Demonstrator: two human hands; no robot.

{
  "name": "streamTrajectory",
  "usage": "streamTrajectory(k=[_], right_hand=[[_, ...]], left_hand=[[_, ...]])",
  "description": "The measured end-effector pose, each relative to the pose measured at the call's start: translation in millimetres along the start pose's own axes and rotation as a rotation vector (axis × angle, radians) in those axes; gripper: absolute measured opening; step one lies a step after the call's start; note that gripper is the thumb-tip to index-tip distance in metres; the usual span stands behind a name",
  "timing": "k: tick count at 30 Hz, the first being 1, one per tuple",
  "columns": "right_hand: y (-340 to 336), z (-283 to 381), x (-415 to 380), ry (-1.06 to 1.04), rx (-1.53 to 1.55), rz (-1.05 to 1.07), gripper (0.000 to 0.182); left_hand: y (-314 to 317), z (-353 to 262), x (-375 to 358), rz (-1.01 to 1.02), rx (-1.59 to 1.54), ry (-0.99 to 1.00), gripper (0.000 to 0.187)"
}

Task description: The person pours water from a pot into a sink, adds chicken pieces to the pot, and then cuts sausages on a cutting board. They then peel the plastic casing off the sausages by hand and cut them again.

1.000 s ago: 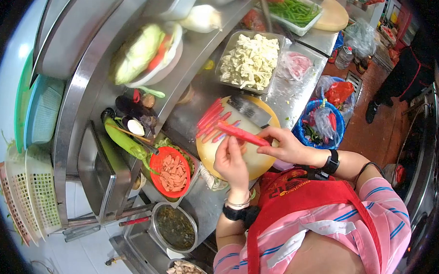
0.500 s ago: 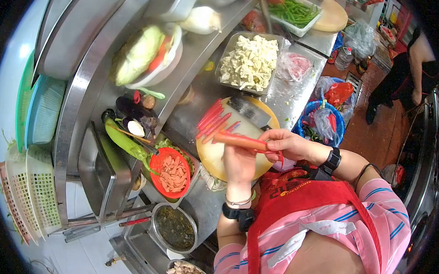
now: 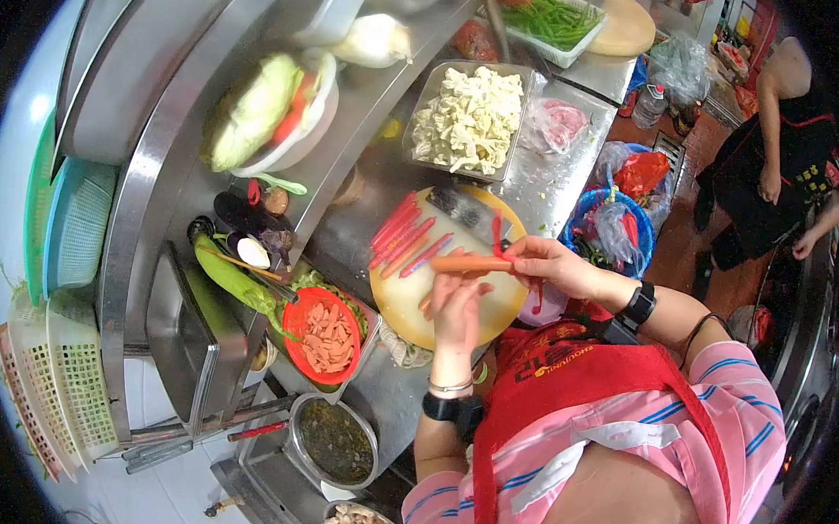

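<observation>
A peeled orange-pink sausage [image 3: 471, 263] lies across my hands above the round cutting board [image 3: 407, 322]. My right hand [image 3: 558, 268] pinches its near end, where strips of red plastic casing [image 3: 498, 230] hang loose. Curled beneath the sausage, the fingers of my left hand [image 3: 457, 310] hold it from below. A small orange piece shows by my left fingers, too covered to make out. Several sausages in red casings [image 3: 398, 225] rest side by side on the board. Next to them lies a cleaver [image 3: 459, 208], its handle partly hidden behind the casing.
Cauliflower pieces fill a metal tray [image 3: 510, 170] behind the board. A red basket [image 3: 292, 336] of sliced meat stands to the left, a pan of dark liquid [image 3: 373, 461] nearer. A blue bin [image 3: 646, 258] sits on the floor at right, near another person [image 3: 770, 174].
The red casing has been pulled back from the sausage into loose strips at my right hand. My left fingers have shifted and curled lower. The other person has moved further into view.
</observation>
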State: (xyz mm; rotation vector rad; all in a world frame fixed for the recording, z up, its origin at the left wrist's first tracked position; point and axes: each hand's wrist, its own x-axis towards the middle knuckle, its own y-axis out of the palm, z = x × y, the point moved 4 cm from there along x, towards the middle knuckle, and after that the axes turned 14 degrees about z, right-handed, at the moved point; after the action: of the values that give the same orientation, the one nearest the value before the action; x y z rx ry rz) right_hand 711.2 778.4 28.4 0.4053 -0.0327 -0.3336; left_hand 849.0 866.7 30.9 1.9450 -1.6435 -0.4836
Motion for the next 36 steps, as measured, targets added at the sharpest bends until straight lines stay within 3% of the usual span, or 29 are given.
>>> streamTrajectory(k=[5, 7, 9, 11, 12, 14, 15, 17, 20, 22, 23, 26, 27, 28, 29, 30, 31, 32, 33, 34, 35, 36], right_hand=[[-2.7, -12.8, 2.4, 0.081, -0.087, -0.014, 0.026], [-16.6, -32.3, 2.6, 0.209, -0.181, -0.129, 0.028], [-31.8, -40.2, -0.7, 0.228, -0.237, -0.224, 0.029], [-63.5, -50.0, -9.2, 0.135, -0.24, -0.51, 0.027], [-70.9, -52.7, -13.8, 0.059, -0.065, -0.571, 0.026], [-93.1, -54.6, -30.4, 0.066, -0.02, -0.69, 0.026], [-104.8, -54.6, -40.4, 0.048, 0.042, -0.798, 0.026], [-151.6, -75.0, -60.8, -0.037, 0.258, -0.861, 0.028], [-185.3, -70.5, -91.0, 0.02, 0.441, -0.911, 0.042], [-217.9, -88.7, -109.4, 0.071, 0.722, -0.963, 0.063], [-212.5, -84.4, -110.3, 0.104, 0.842, -1.035, 0.06], [-216.1, -96.2, -94.5, 0.185, 0.574, -0.84, 0.037], [-209.2, -98.8, -81.9, 0.212, 0.479, -0.72, 0.029], [-157.9, -58.3, -63.9, 0.262, 0.252, -0.77, 0.016], [-158.7, -74.5, -50.8, 0.223, 0.071, -0.686, 0.015], [-146.7, -78.5, -31.7, 0.291, -0.241, -0.565, 0.022], [-153.6, -105.9, -8.0, 0.21, -0.693, -0.428, 0.029], [-118.3, -89.8, 3.1, 0.247, -0.884, -0.348, 0.034], [-89.4, -77.4, 15.2, 0.35, -0.954, -0.226, 0.037], [-78.5, -86.6, 26.8, 0.275, -1.193, -0.111, 0.051], [-61.1, -79.1, 31.9, 0.376, -1.25, -0.055, 0.055], [-58.3, -83.7, 39.1, 0.399, -1.277, -0.037, 0.054]], left_hand=[[4.2, 16.9, -2.9, 0.136, 0.418, 0.047, 0.021], [14.9, 20.8, -3.9, 0.244, 0.807, 0.082, 0.018], [11.7, 25.7, -6.6, 0.237, 0.77, 0.071, 0.02], [-2.7, 22.7, -10.6, -0.043, 0.531, 0.105, 0.022], [-7.5, 24.6, -8.6, -0.04, 0.53, 0.102, 0.022], [-41.9, 35.3, -9.9, -0.396, -0.006, 0.108, 0.025], [-54.6, 34.6, -8.8, -0.396, -0.007, 0.106, 0.025], [-95.0, 32.9, -12.6, -0.624, -0.196, 0.122, 0.029], [-153.4, 41.7, -17.0, -0.656, -0.242, 0.071, 0.035], [-178.8, 48.0, -21.2, -0.721, -0.361, -0.003, 0.036], [-189.2, 48.1, -22.8, -0.72, -0.361, 0.0, 0.036], [-195.7, 53.6, -24.1, -0.729, -0.534, -0.145, 0.038], [-187.6, 47.2, -25.1, -0.772, -0.461, -0.157, 0.036], [-183.6, 42.9, -25.6, -0.815, -0.386, -0.17, 0.035], [-183.7, 42.8, -24.7, -0.817, -0.382, -0.172, 0.035], [-184.4, 36.8, -21.3, -0.763, -0.124, -0.176, 0.031], [-183.9, 30.4, -15.8, -0.699, 0.131, -0.177, 0.027], [-186.9, 30.3, -9.4, -0.698, 0.134, -0.177, 0.027], [-185.8, 17.9, 4.4, -0.571, 0.709, -0.118, 0.024], [-177.2, 9.6, 16.9, -0.405, 1.273, -0.049, 0.02], [-175.1, 4.5, 23.2, -0.406, 1.275, -0.045, 0.02], [-166.1, 1.6, 31.7, -0.287, 1.652, -0.115, 0.021]])
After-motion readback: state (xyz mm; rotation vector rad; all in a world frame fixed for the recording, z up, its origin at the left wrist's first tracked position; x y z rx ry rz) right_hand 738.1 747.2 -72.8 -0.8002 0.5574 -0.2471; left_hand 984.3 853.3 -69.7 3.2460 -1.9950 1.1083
